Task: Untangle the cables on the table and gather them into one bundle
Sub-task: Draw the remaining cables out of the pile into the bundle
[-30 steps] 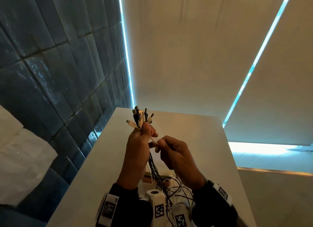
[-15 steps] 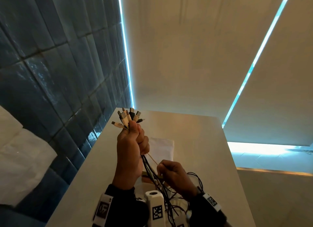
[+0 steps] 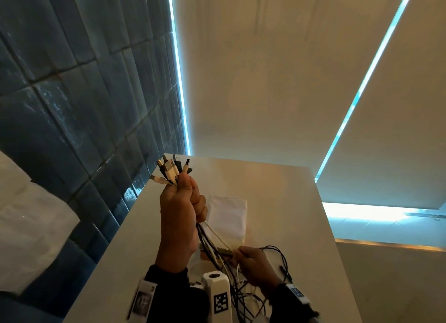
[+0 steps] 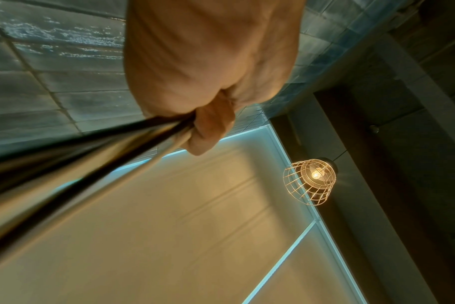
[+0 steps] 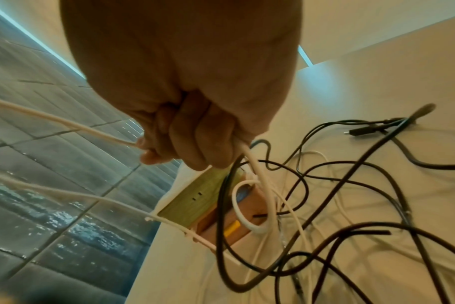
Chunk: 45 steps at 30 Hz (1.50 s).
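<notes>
My left hand is raised above the table and grips a bundle of cables in its fist, with several plug ends sticking out of the top. In the left wrist view the fist closes round the blurred cable bundle running down to the left. Lower and to the right, my right hand pinches one white cable that runs through its curled fingers. Black and white cables lie tangled in loops on the white table below.
A white cloth pouch lies on the table behind my hands. A green and brown box sits under the cable loops. Blue tiled wall runs along the left table edge. A wire-cage lamp hangs overhead.
My left hand has moved slightly left with the plug ends. My right hand has slid down along the white cable from next to the left hand toward the table.
</notes>
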Available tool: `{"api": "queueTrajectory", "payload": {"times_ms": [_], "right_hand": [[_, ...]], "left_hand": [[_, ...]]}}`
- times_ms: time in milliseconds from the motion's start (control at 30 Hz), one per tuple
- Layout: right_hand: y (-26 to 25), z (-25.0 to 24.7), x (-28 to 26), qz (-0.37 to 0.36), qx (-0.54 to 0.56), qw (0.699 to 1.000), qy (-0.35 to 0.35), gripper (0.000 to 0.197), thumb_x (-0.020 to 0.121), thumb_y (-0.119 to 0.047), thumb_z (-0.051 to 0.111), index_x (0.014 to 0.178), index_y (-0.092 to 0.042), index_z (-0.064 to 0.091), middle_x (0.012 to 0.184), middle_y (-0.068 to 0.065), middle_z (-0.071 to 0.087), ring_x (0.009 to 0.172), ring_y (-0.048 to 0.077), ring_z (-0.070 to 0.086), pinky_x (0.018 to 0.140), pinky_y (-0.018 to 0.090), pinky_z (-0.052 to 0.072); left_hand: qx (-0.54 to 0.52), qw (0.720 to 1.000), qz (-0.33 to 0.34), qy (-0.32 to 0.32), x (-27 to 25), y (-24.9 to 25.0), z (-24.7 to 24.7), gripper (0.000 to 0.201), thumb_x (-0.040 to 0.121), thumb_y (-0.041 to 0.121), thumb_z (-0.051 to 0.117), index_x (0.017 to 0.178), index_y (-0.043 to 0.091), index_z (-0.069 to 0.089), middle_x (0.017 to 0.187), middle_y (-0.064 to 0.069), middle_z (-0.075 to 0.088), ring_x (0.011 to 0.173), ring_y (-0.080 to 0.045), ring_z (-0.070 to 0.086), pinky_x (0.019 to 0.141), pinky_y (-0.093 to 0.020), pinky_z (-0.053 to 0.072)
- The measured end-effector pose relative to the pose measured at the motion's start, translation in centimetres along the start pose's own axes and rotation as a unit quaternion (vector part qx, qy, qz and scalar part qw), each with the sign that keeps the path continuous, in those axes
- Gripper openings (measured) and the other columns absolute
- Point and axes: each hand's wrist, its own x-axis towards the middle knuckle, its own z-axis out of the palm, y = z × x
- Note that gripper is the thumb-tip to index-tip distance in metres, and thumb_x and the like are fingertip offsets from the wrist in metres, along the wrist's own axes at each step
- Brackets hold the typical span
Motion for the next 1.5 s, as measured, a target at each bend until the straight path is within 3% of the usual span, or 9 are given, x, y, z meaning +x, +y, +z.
{"api": "queueTrajectory", "payload": {"times_ms": [167,267,533,733,900,1067,1333,1433,1500], "right_hand": [[-2.8,-0.5,0.1,0.050,0.043,0.994,0.081,0.035,0.094,-0.014,0.056,0.059,-0.016,0.059,0.043,-0.009,0.046,0.041,0.001,0.040,0.046,0.019,0.034],[-7.3,-2.1,-0.1,0.026,0.202,0.974,0.103,0.025,0.095,-0.012,0.055,0.071,-0.007,0.061,0.048,-0.003,0.039,0.040,0.010,0.028,0.042,0.021,0.021],[-16.2,-4.2,-2.3,-0.175,0.311,0.934,0.007,0.020,0.094,-0.012,0.056,0.077,-0.004,0.060,0.050,0.005,0.033,0.041,0.013,0.022,0.041,0.020,0.020],[-14.9,-3.5,-2.9,-0.132,0.282,0.949,-0.056,0.021,0.085,-0.015,0.059,0.066,-0.007,0.060,0.051,0.011,0.030,0.044,0.015,0.021,0.044,0.026,0.014],[-12.7,-2.9,-3.7,-0.066,0.230,0.962,-0.128,0.016,0.081,-0.018,0.061,0.067,-0.012,0.063,0.053,0.005,0.042,0.044,0.014,0.029,0.045,0.027,0.018],[-10.6,-2.9,-3.3,-0.033,0.202,0.971,-0.124,0.018,0.082,-0.025,0.063,0.066,-0.016,0.066,0.053,0.001,0.045,0.045,0.014,0.029,0.047,0.031,0.017],[-7.6,-1.9,-2.6,-0.012,0.168,0.981,-0.091,0.027,0.098,-0.016,0.053,0.073,-0.009,0.058,0.059,0.001,0.052,0.044,0.002,0.043,0.045,0.015,0.033],[-5.9,-1.0,-2.1,-0.007,0.122,0.990,-0.069,0.027,0.089,-0.037,0.057,0.070,-0.018,0.061,0.063,0.013,0.044,0.046,0.010,0.038,0.046,0.024,0.029],[-5.0,-0.7,-1.6,0.010,0.108,0.993,-0.054,0.027,0.087,-0.040,0.057,0.068,-0.020,0.060,0.060,0.008,0.044,0.047,0.011,0.037,0.047,0.026,0.028]], "left_hand": [[0.030,0.999,-0.004,-0.016,0.3,0.5,0.2,0.039,0.103,0.029,0.034,0.067,0.013,0.038,0.048,0.004,0.026,0.036,-0.006,0.020,0.034,-0.018,0.021],[0.053,0.999,-0.004,-0.009,0.2,0.4,0.2,0.039,0.103,0.030,0.033,0.069,0.012,0.039,0.048,0.004,0.031,0.037,-0.007,0.023,0.035,-0.019,0.023],[0.107,0.993,-0.038,-0.028,0.1,0.1,0.3,0.036,0.103,0.032,0.031,0.083,0.007,0.047,0.062,-0.010,0.065,0.044,-0.018,0.056,0.040,-0.023,0.038],[-0.065,0.992,-0.090,-0.061,0.1,0.8,0.2,0.031,0.102,0.033,0.028,0.088,0.013,0.048,0.083,-0.018,0.073,0.076,-0.033,0.072,0.059,-0.036,0.058],[-0.093,0.990,-0.084,-0.069,0.3,1.0,-0.1,0.031,0.099,0.033,0.035,0.077,0.013,0.043,0.059,-0.008,0.058,0.046,-0.017,0.051,0.045,-0.026,0.045],[-0.090,0.986,-0.088,-0.107,0.7,0.6,-0.4,0.032,0.091,0.038,0.040,0.072,0.013,0.041,0.050,0.003,0.032,0.039,-0.008,0.024,0.040,-0.020,0.024],[-0.049,0.990,-0.069,-0.113,0.5,0.3,-0.3,0.030,0.089,0.037,0.041,0.071,0.012,0.040,0.049,0.005,0.026,0.038,-0.007,0.019,0.040,-0.020,0.016],[-0.030,0.993,-0.061,-0.097,0.5,0.3,-0.4,0.035,0.097,0.033,0.036,0.068,0.012,0.037,0.047,0.006,0.026,0.037,-0.005,0.019,0.040,-0.019,0.015],[-0.021,0.994,-0.057,-0.085,0.4,0.2,-0.3,0.038,0.100,0.030,0.033,0.067,0.011,0.037,0.046,0.006,0.026,0.035,-0.004,0.019,0.039,-0.019,0.014]]}}
